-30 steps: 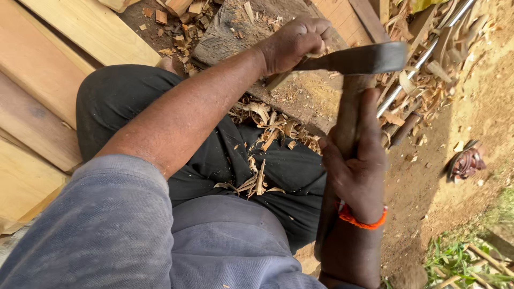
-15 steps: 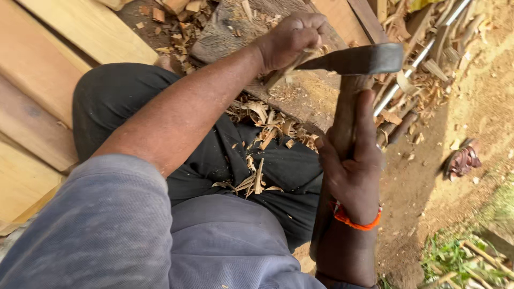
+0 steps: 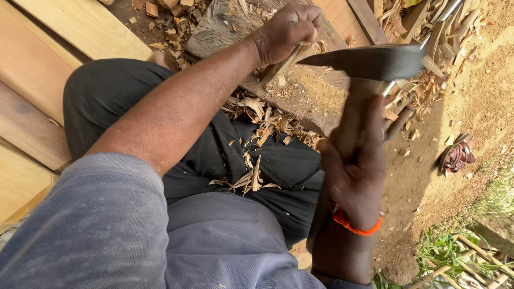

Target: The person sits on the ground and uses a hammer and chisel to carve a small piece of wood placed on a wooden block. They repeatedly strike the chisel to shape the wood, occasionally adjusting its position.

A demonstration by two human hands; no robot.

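My right hand (image 3: 356, 171) grips the wooden handle of a hatchet (image 3: 375, 61), its dark metal head held level above the chopping block (image 3: 300, 96). An orange band sits on that wrist. My left hand (image 3: 286, 32) is closed around a thin pale wooden stick (image 3: 278, 67), which stands tilted with its lower end on the block. The hatchet's blade tip points at the stick, just to its right and apart from it. Pale wood shavings (image 3: 257, 128) lie on my dark trousers and along the block's near edge.
Light wooden planks (image 3: 32, 75) lie at the left. Wood chips (image 3: 171, 21) and split offcuts (image 3: 428, 75) litter the ground behind and right of the block. A brown sandal (image 3: 455, 155) rests on bare dirt at the right; grass and sticks (image 3: 460, 251) at lower right.
The hatchet head has stayed raised and shifted slightly toward the stick. My left hand keeps its hold on the stick, nearly still on the block.
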